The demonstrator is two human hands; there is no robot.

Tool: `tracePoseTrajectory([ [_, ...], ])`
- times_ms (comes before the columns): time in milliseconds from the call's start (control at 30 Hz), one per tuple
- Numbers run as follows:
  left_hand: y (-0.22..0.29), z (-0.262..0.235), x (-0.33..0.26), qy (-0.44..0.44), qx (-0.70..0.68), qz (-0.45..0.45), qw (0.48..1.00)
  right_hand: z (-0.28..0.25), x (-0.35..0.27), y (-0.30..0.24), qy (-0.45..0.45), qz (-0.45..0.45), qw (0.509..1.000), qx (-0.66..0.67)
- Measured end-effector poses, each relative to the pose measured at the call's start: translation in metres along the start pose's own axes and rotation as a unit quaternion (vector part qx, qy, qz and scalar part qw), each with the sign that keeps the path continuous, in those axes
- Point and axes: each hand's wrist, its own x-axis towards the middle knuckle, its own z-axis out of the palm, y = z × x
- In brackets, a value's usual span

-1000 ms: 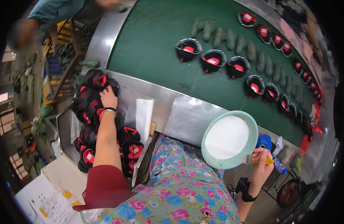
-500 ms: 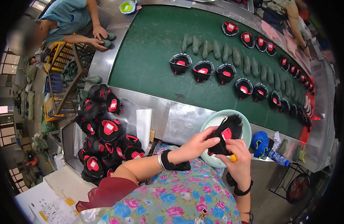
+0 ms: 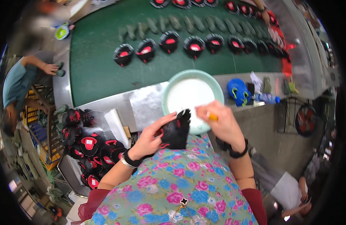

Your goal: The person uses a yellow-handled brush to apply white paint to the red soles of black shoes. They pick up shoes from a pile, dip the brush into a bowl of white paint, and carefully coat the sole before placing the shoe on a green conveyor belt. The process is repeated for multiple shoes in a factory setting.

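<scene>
the left hand [image 3: 150, 135] is closed around a black shoe upper [image 3: 176, 131] with red trim, thumb on top and fingers curled underneath, holding it tilted just over the near rim of a pale green bowl [image 3: 218, 87]. the bowl holds white paste and stands on the steel worktop [image 3: 143, 105], close to its near edge and about midway along it. the right hand [image 3: 222, 123] is pinched shut on a small brush with an orange handle [image 3: 212, 117], its tip meeting the upper's top edge, right beside the bowl's rim. both wrists wear dark bands, and a floral apron fills the lower middle of the view.

at the left end of the worktop a heap of black and red uppers [image 3: 88, 144] lies piled, with a white sheet [image 3: 116, 125] between the heap and the bowl. near the right end of the worktop sits a blue object [image 3: 237, 91] with a few small bottles and rags beside it.

beyond the worktop's far edge runs a green conveyor belt [image 3: 98, 71]. a row of black and red uppers [image 3: 169, 41] lies across it, and behind them a row of grey-green insoles [image 3: 195, 24]. at the belt's left edge another person's hand [image 3: 51, 68] rests on a small piece, and a small green dish [image 3: 62, 32] sits at the far left corner of the belt.
</scene>
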Motion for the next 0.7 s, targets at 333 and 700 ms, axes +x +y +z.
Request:
tracePoseTrajectory([
  [333,-0.025,-0.016,-0.030,-0.008,-0.069,-0.236,0.969,0.050,-0.021,0.160,0.166,0.159,0.973,-0.027],
  [700,-0.107,-0.003,0.006,0.076,-0.317,-0.278,0.904,0.037,-0.030,0.124,0.169,0.128,0.976,0.044],
])
